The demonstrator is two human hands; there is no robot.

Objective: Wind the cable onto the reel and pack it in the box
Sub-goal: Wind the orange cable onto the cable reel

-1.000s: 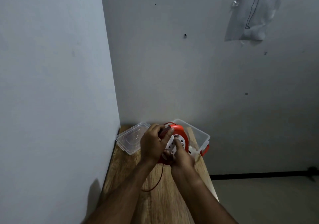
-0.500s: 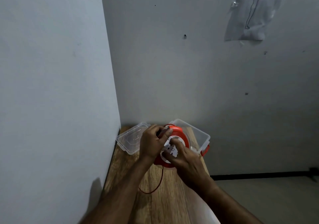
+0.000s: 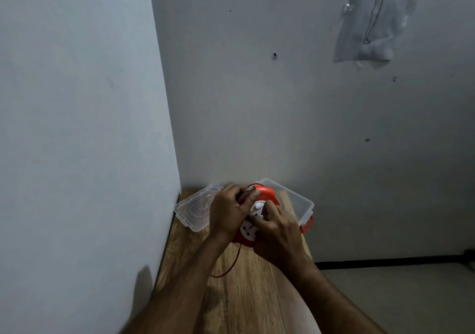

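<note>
Winding was in hand: near the worktop's (image 3: 257,295) far edge, the left hand (image 3: 227,211) gripped the orange cable reel (image 3: 266,195), the right hand (image 3: 277,233) curled on its white hub, and the hanging red cable (image 3: 232,263) wanted further turns before the clear box (image 3: 295,200).

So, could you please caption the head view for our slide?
Both hands, left hand and right hand, wind red cable onto an orange reel beside the open box.

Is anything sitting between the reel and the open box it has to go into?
Nothing visible does. The reel, held by the left hand and right hand, sits right in front of the open box; the lid lies off to the left. A loop of cable hangs unwound.
</note>
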